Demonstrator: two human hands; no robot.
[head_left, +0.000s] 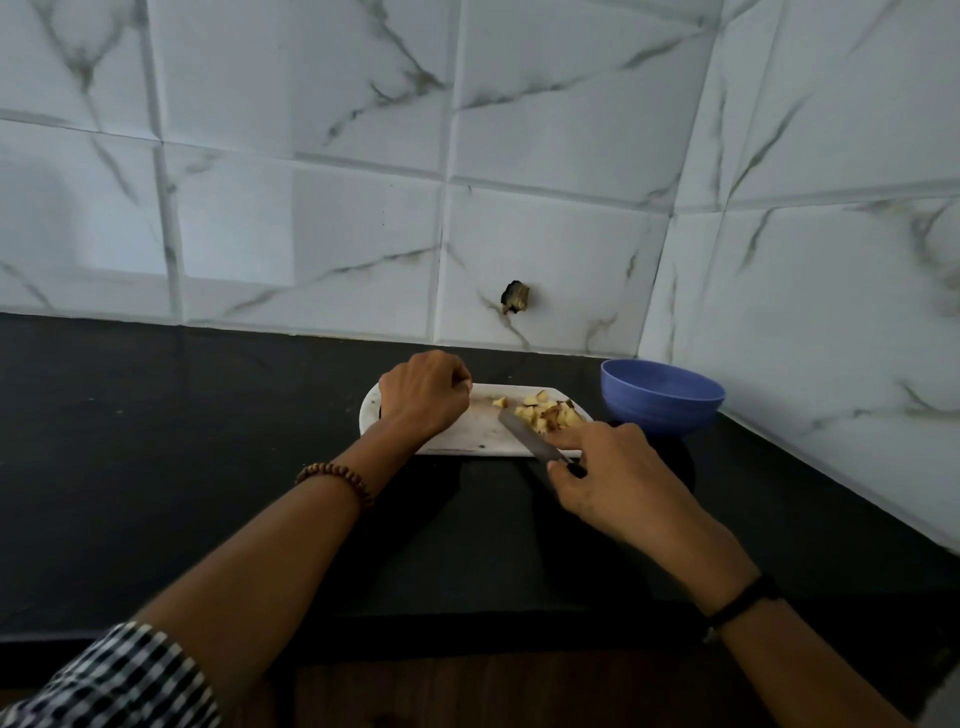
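Observation:
A white cutting board lies on the black counter near the wall. A pile of small yellow and brown chopped pieces sits on its right half, with one loose piece to the left. My right hand grips a knife by its dark handle, forefinger stretched along the blade, whose tip points at the pile. My left hand rests on the board's left end with fingers curled under; whether it holds anything is hidden.
A blue bowl stands on the counter right of the board, close to the corner. The black counter runs left and toward me. Marble-patterned tiled walls meet behind the bowl. A dark hole marks the wall above the board.

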